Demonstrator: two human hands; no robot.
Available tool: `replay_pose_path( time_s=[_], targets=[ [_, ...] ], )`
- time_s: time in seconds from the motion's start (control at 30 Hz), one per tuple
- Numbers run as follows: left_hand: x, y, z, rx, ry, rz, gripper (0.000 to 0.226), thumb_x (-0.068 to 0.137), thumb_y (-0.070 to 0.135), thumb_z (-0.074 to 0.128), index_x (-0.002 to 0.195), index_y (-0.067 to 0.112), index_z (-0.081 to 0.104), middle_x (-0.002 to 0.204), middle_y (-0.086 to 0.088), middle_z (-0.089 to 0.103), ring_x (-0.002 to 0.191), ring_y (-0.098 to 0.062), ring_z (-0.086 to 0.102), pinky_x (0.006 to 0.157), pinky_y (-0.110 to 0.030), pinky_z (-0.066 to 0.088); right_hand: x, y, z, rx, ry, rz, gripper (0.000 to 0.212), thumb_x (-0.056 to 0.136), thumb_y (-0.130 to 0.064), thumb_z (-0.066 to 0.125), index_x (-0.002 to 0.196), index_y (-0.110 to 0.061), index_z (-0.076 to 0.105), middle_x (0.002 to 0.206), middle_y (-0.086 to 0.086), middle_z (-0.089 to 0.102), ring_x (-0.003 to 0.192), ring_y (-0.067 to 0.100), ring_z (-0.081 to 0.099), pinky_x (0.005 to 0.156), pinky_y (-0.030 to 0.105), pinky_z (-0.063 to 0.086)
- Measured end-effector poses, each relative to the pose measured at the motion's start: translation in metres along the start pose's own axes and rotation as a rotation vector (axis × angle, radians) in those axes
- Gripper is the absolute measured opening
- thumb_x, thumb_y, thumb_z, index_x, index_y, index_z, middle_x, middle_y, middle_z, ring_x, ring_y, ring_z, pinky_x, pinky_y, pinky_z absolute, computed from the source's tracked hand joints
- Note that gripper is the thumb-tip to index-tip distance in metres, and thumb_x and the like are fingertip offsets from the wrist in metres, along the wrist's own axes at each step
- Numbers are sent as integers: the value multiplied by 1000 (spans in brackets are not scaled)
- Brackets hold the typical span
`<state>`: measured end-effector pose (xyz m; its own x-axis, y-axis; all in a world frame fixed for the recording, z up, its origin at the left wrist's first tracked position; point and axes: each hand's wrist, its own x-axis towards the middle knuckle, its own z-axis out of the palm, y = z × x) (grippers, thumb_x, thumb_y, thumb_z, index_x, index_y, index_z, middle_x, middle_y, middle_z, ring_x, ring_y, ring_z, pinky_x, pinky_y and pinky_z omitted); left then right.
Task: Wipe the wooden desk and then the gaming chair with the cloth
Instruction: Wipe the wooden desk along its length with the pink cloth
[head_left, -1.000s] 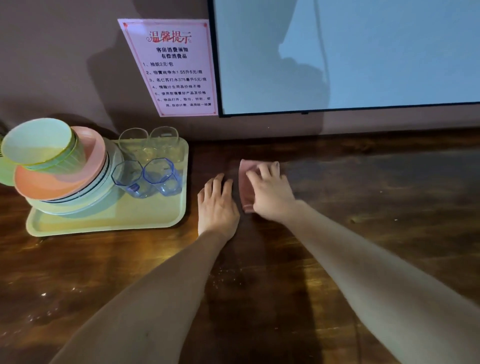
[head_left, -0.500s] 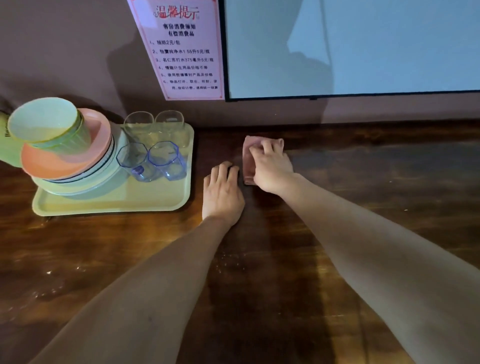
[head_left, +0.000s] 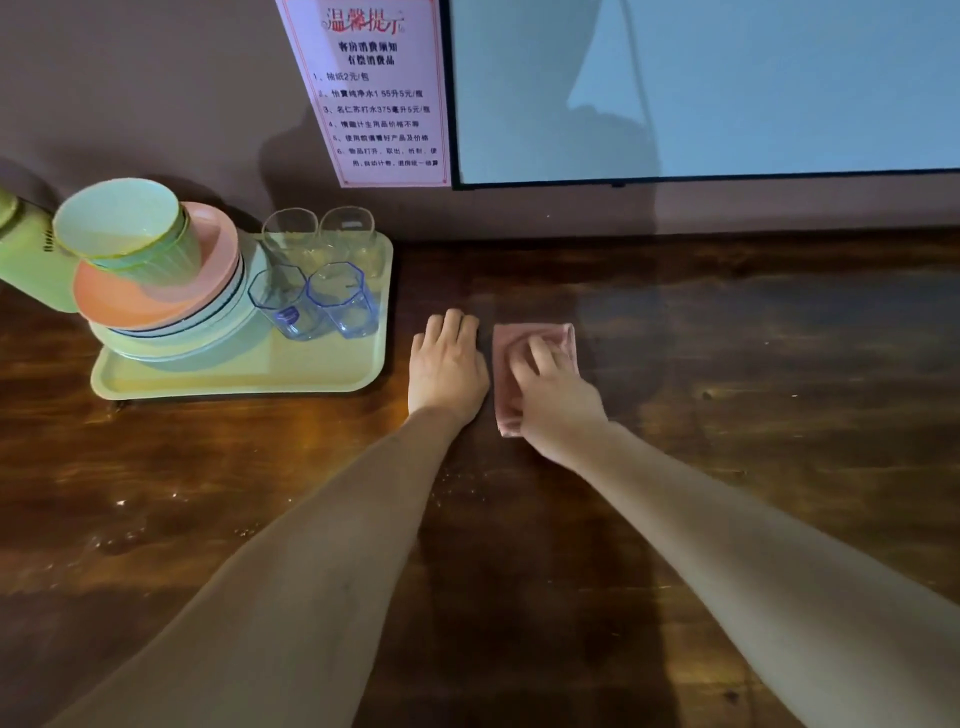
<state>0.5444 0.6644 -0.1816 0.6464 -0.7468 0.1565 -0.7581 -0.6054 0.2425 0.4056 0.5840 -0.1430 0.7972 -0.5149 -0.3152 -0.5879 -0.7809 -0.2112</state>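
A folded pink cloth (head_left: 522, 340) lies flat on the dark wooden desk (head_left: 753, 389), near its middle. My right hand (head_left: 553, 400) presses down on the cloth with spread fingers and covers its lower right part. Just left of the cloth, my left hand (head_left: 447, 364) rests flat on the bare wood, fingers straight and together, holding nothing. A damp sheen shows on the desk to the right of the cloth. The gaming chair is out of view.
A pale yellow tray (head_left: 234, 379) at the left holds stacked plates with a green cup (head_left: 130, 228) on top and several clear glasses (head_left: 337, 296). A green appliance (head_left: 31, 260) stands at the far left. A notice (head_left: 379, 93) and a screen (head_left: 727, 88) hang on the wall.
My right hand has drawn the cloth back from the wall towards me and slightly right. The left hand stays flat on the desk beside it. The view has shifted.
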Motion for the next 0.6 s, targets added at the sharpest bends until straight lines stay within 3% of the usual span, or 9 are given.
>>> replay_pose_path(
  time_s=[0.1, 0.27, 0.37, 0.47, 0.53, 0.6],
  targets=[
    [-1, -4, 5, -18, 36, 29, 31, 93, 17, 49, 120, 14, 63, 119, -4, 59, 109, -27, 52, 91, -44, 50, 28, 0, -8, -14, 21, 29, 105, 89, -53, 78, 167, -25, 14, 173, 3, 3, 160, 33, 3, 108, 65, 49],
    [0, -2, 2, 4, 28, 64, 33, 94, 16, 48, 124, 16, 63, 125, -4, 59, 114, -28, 51, 94, -44, 49, 8, -3, -3, -63, 17, 17, 104, 89, -53, 76, 166, -20, 15, 172, 9, 7, 159, 36, 3, 109, 65, 46],
    [-12, -3, 1, 56, -69, 78, 46, 99, 23, 43, 143, 21, 56, 146, -5, 54, 132, -26, 45, 106, -44, 45, -34, -5, 8, -129, 17, -43, 103, 90, -50, 75, 166, -13, 16, 171, 15, 11, 158, 40, 3, 123, 59, 29],
    [-38, -4, -1, 56, -187, 40, 55, 107, 32, 36, 162, 26, 36, 170, -2, 31, 154, -24, 29, 124, -43, 29, -78, -5, 25, -215, 94, -155, 97, 91, -50, 72, 164, -9, 23, 167, 18, 22, 156, 40, 15, 131, 55, 9],
    [-40, -1, -5, 33, -224, 33, 57, 108, 35, 31, 165, 25, 29, 174, -2, 22, 159, -22, 21, 128, -41, 21, -90, -3, 30, -181, 97, -171, 94, 91, -50, 73, 162, -12, 25, 165, 15, 27, 155, 36, 21, 130, 52, 15],
    [-39, 2, -6, 64, -241, 46, 59, 109, 36, 27, 167, 24, 24, 175, -4, 17, 161, -23, 16, 129, -40, 16, -84, -4, 28, -103, 77, -124, 100, 85, -52, 80, 161, -15, 27, 164, 12, 28, 154, 33, 24, 126, 50, 31]
  ],
)
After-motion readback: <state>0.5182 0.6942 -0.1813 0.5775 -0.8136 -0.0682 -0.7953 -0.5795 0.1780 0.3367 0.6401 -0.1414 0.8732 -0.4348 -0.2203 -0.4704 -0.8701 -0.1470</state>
